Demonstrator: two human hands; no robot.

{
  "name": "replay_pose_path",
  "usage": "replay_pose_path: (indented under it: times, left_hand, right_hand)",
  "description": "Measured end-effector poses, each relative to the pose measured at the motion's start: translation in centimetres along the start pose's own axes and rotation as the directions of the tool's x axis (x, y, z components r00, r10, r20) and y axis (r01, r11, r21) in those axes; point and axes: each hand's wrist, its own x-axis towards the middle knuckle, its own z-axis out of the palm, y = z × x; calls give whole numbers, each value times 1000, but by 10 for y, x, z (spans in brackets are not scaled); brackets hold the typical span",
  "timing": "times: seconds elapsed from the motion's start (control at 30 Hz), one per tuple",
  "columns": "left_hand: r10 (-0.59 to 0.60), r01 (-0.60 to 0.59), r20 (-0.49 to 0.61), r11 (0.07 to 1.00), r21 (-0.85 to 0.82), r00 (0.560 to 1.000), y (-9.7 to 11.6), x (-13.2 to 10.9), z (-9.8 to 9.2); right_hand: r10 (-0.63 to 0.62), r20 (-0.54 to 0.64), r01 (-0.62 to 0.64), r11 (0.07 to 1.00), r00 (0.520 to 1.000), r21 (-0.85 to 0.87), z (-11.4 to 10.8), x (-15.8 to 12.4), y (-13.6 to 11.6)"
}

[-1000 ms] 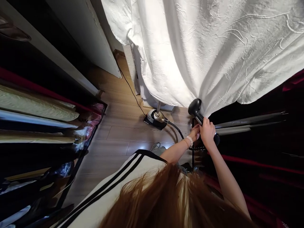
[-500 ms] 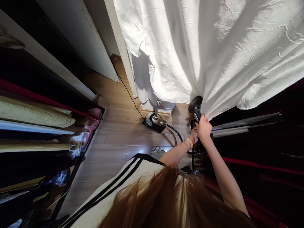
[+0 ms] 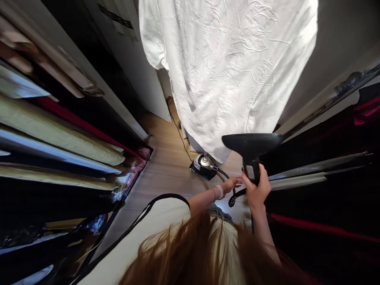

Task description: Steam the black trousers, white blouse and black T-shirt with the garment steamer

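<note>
My right hand [image 3: 255, 190] is wrapped round the handle of a black garment steamer head [image 3: 251, 144], held up in front of the lower edge of a hanging white wrinkled garment [image 3: 228, 75]. My left hand [image 3: 233, 183], with a pale watch on the wrist, reaches to the steamer handle from the left, its fingers stretched toward it. A black corrugated hose [image 3: 230, 194] runs from the handle down to the steamer base [image 3: 203, 163] on the wooden floor.
Racks of hanging clothes crowd the left side [image 3: 59, 150] and dark and red garments the right [image 3: 326, 190]. A narrow strip of wooden floor [image 3: 166, 170] lies between them. A black cord [image 3: 178, 130] trails along the floor past a white door panel [image 3: 139, 71].
The steamer head has been lifted and turned so its wide face shows; the white garment's hem is no longer gripped and now hangs free. The view has tilted upward.
</note>
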Motion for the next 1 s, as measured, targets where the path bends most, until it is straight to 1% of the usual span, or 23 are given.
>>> replay_pose_path:
  times: [0.03, 0.1, 0.17, 0.2, 0.23, 0.27, 0.3, 0.33, 0.37, 0.4, 0.43, 0.47, 0.5, 0.53, 0.6, 0.63, 0.7, 0.73, 0.8, 0.87, 0.9, 0.97, 1.0]
  left_hand:
    - [-27, 28, -19, 998, 54, 999, 1, -4, -10]
    - [-43, 53, -71, 987, 153, 997, 7, -16, -35]
    - [71, -36, -141, 970, 239, 987, 24, -31, -61]
    - [175, -119, -177, 951, 286, 969, 38, -40, -73]
    - [303, -221, -214, 915, 338, 929, 56, -49, -83]
    - [424, -316, -243, 869, 381, 873, 79, -59, -90]
    - [536, -405, -265, 813, 419, 802, 105, -69, -94]
    - [641, -491, -278, 744, 452, 715, 134, -80, -93]
    - [732, -571, -277, 667, 479, 623, 165, -93, -87]
    - [816, -649, -232, 567, 507, 530, 197, -106, -76]
    - [908, -727, -159, 407, 553, 387, 228, -119, -59]
    - [958, -789, -90, 274, 550, 271, 257, -133, -37]
    - [980, -846, -22, 184, 500, 200, 285, -147, -11]
    - [986, -895, 52, 119, 431, 157, 311, -159, 19]
    - [962, -944, 242, 38, 327, 123, 355, -180, 83]
    - [930, -952, 334, 48, 301, 152, 374, -189, 114]
    - [827, -945, 497, 114, 307, 262, 406, -200, 170]
    - [808, -926, 503, 132, 353, 306, 419, -203, 192]
    - [781, -888, 490, 175, 425, 388, 439, -205, 226]
    - [750, -850, 455, 270, 452, 480, 452, -203, 244]
    - [713, -825, 446, 348, 446, 542, 455, -201, 249]
    - [590, -742, 451, 539, 397, 670, 459, -200, 254]
    - [525, -693, 463, 624, 361, 714, 459, -201, 255]
  right_hand:
    - [41, -76, -41, 999, 996, 4, -6, 1, 2]
    - [139, -223, -138, 990, 965, 19, -16, 2, 9]
    - [236, -311, -230, 972, 921, 55, -20, 1, 20]
    - [279, -324, -267, 960, 904, 83, -21, -1, 26]
    - [322, -317, -301, 947, 892, 114, -21, -3, 33]
    - [362, -296, -331, 932, 884, 150, -19, -7, 41]
    - [410, -248, -371, 909, 878, 188, -17, -11, 48]
    - [467, -194, -427, 878, 863, 215, -12, -15, 56]
    - [532, -146, -490, 836, 834, 246, -7, -18, 62]
    - [595, -104, -553, 789, 797, 268, -2, -21, 68]
    - [637, -48, -602, 748, 769, 281, 3, -23, 73]
    - [672, -2, -641, 707, 740, 299, 8, -23, 75]
    - [694, 35, -668, 675, 719, 314, 11, -22, 77]
    - [709, 61, -684, 650, 703, 330, 12, -20, 77]
    - [728, 89, -705, 615, 680, 355, 11, -8, 73]
    - [733, 96, -708, 604, 674, 366, 8, 1, 70]
    - [733, 112, -708, 589, 671, 389, 2, 27, 60]
    - [722, 115, -695, 591, 682, 409, -2, 43, 54]
    - [679, 96, -632, 611, 728, 476, -12, 81, 38]
    - [620, 28, -524, 638, 784, 565, -22, 121, 17]
    - [591, -11, -468, 649, 806, 599, -27, 141, 4]
    - [512, -28, -368, 653, 859, 662, -38, 180, -24]
    - [457, -30, -301, 634, 889, 712, -42, 198, -40]
